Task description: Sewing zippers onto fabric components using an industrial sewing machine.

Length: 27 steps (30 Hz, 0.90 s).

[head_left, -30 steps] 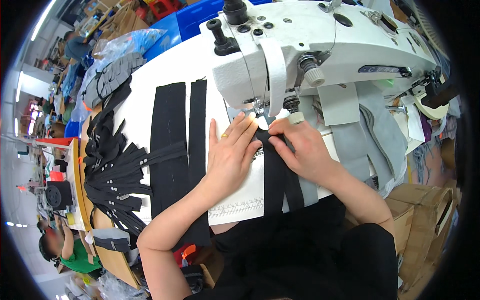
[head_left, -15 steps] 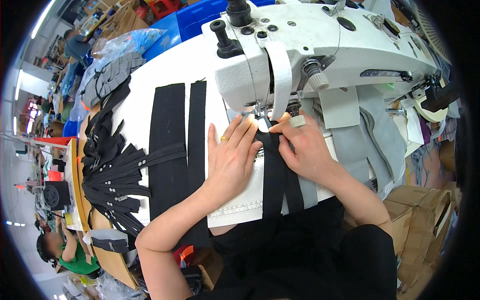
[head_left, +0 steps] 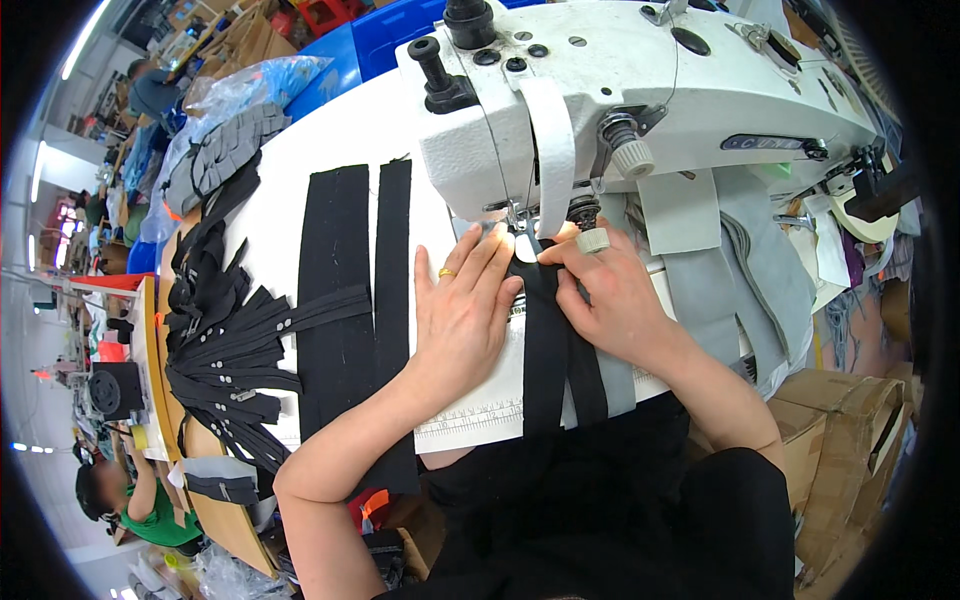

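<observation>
My left hand (head_left: 462,305) lies with its fingers stretched out, a ring on one of them, and its fingertips beside the presser foot of a white sewing machine (head_left: 470,150). Thumb and forefinger of my right hand (head_left: 612,300) close on the edge of a black fabric strip (head_left: 545,360), just right of the foot. That strip runs from under the needle area down toward my lap. A second dark strip and a piece of grey fabric (head_left: 617,385) lie against its right side. The fingertips nearest the needle are partly hidden by the machine.
Left of my left hand lie two black fabric bands (head_left: 335,220) and a heap of black zippers (head_left: 235,350). Grey fabric pieces (head_left: 740,290) rest on the right of the table. A cardboard box (head_left: 840,470) stands at lower right. A person in green (head_left: 155,510) works at far left.
Both hands keep nearly the same pose and place. The machine head appears a few pixels further left in the picture.
</observation>
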Motion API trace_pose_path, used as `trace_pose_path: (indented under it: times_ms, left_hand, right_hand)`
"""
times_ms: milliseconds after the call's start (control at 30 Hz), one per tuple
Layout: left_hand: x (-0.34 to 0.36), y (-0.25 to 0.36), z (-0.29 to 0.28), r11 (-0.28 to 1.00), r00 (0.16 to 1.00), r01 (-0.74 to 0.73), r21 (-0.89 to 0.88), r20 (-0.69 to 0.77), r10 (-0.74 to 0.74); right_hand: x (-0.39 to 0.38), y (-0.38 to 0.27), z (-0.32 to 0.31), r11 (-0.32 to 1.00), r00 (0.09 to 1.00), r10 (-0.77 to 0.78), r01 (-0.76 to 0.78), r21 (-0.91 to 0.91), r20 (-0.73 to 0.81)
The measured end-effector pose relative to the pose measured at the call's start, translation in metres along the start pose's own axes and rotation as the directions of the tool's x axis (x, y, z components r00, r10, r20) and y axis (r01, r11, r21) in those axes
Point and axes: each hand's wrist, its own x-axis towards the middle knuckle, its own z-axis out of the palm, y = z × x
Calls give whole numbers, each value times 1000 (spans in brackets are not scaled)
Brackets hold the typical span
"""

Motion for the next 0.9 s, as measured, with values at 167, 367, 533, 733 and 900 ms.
trace_pose_path:
  times_ms: [167, 367, 533, 733, 900]
  left_hand:
    - [1, 1, -1, 1000, 1000, -7, 14, -12, 7]
    - [3, 2, -1, 1000, 1000, -3, 8, -15, 3]
    - [3, 0, -1, 1000, 1000, -11, -1, -20, 11]
    - [4, 1, -3, 1000, 1000, -8, 14, -14, 9]
    - [2, 2, 0, 1000, 1000, -8, -5, -2, 8]
  right_hand:
    - [0, 0, 1, 1000, 1000, 4, -4, 4, -10]
    - [0, 0, 0, 1000, 1000, 1, -1, 13, -10]
    - [0, 1, 1, 1000, 1000, 5, -5, 17, -9]
    - [1, 0, 1, 1000, 1000, 6, -6, 25, -17]
    - [-1, -1, -3, 1000, 1000, 4, -4, 11, 1]
